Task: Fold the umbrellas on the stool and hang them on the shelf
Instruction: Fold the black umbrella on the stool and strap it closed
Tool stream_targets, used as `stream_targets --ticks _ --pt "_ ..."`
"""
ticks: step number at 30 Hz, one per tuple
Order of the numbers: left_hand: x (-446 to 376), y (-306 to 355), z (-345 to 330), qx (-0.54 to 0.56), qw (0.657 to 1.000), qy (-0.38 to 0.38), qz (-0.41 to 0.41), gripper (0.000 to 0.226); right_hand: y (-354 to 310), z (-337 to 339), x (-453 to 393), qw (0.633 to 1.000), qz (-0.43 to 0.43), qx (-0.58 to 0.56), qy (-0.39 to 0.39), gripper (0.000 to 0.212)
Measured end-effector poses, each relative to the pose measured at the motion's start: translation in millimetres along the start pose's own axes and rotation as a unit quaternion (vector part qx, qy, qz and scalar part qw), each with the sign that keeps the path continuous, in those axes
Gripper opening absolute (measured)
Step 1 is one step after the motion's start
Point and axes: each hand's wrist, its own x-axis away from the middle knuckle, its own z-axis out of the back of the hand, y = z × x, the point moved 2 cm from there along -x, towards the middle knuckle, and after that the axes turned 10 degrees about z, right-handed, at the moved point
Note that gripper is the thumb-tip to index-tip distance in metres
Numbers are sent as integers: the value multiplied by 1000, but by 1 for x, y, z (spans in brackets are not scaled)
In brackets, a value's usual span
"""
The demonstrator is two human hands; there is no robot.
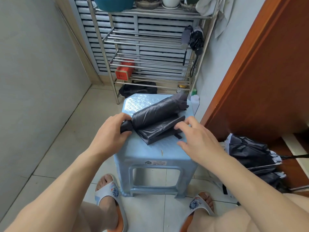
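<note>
Left hand [111,131] gripping the handle of a black umbrella [157,121] lying across the blue stool [150,153]; right hand [199,138] with fingers bent, fingertips pinching the pleated canopy flap, not yet rolled or strapped. Two folded umbrellas [194,39] already hanging far right on the metal shelf [147,34]. Another unfolded umbrella [254,158] waiting on the floor, near right.
</note>
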Motion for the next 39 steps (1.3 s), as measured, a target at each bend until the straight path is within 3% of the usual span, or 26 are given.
stream_targets --ticks 7,12,17,20,24,30,36,39 --pt "0 1 -1 16 1000 1 10 24 2 -7 -9 997 46 41 48 13" --pt "0 2 1 -4 1000 -4 18 28 8 -16 -9 993 69 39 84 18" --pt "-1 2 3 37 998 35 26 34 -3 12 -5 975 156 22 155 15" --pt "-1 1 6 53 997 43 22 42 -7 22 -1 968 202 31 146 16" --pt "0 6 8 49 996 48 -48 46 -10 23 -2 965 223 32 131 30" --pt "5 11 1 60 988 -28 -136 46 -6 41 -20 966 175 -58 178 27" --pt "9 12 -5 77 984 -58 -153 43 10 23 -52 986 8 -167 8 24" --pt "14 8 -8 59 987 -98 -110 49 10 13 -58 985 -26 -170 -25 22"
